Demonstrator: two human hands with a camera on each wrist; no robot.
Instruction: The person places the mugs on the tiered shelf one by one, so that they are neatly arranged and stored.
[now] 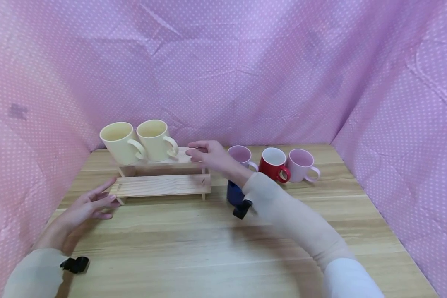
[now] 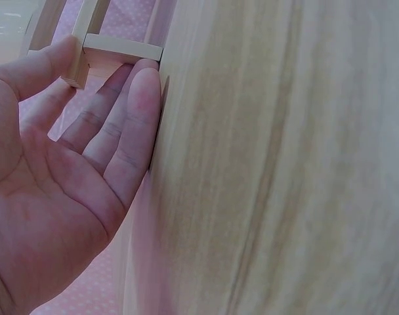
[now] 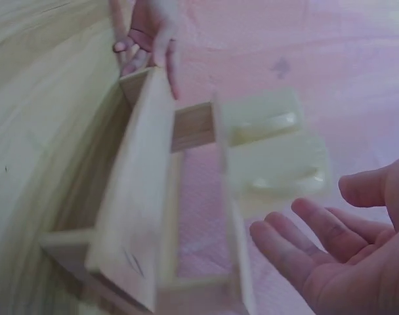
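Observation:
A two-tier wooden rack (image 1: 164,186) stands on the table, its lower board in front of the raised back board. My left hand (image 1: 89,205) holds the left end of the lower board; in the left wrist view the thumb (image 2: 45,65) and index finger lie on either side of the board's end. Two pale yellow mugs, a left one (image 1: 121,145) and a right one (image 1: 152,142), stand upright on the upper board, handles to the right. My right hand (image 1: 216,157) hovers by that board's right end, fingers loosely bent, holding nothing.
Right of the rack stand a pink mug (image 1: 240,154), a red mug (image 1: 271,167) with a white inside and another pink mug (image 1: 299,165). A dark blue mug (image 1: 233,193) is partly hidden behind my right wrist. Pink dotted cloth (image 1: 223,74) encloses the wooden table (image 1: 193,248).

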